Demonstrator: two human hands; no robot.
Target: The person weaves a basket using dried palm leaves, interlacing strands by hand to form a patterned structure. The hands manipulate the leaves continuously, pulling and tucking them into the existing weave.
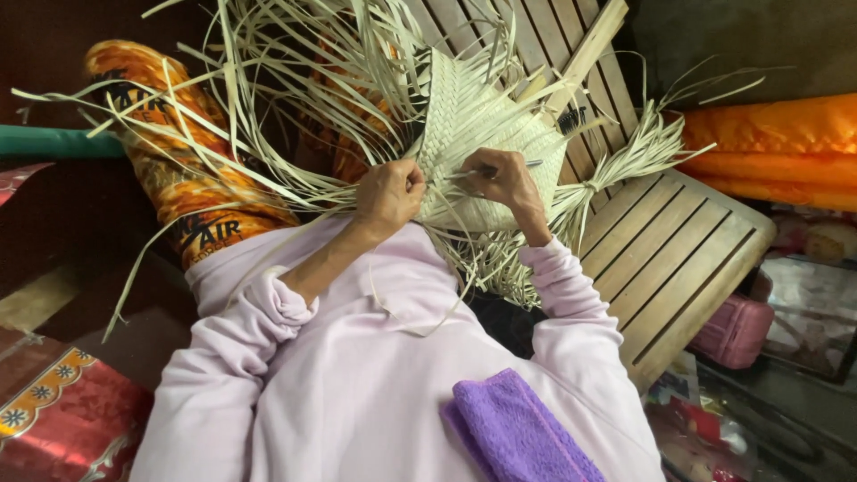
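Two hands work pale flat strips: left hand point(390, 193) clenches strands, right hand point(502, 177) pinches the woven mat point(464, 116).

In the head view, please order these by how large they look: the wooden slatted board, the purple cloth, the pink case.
1. wooden slatted board
2. purple cloth, though it lies nearest the camera
3. pink case, partly hidden
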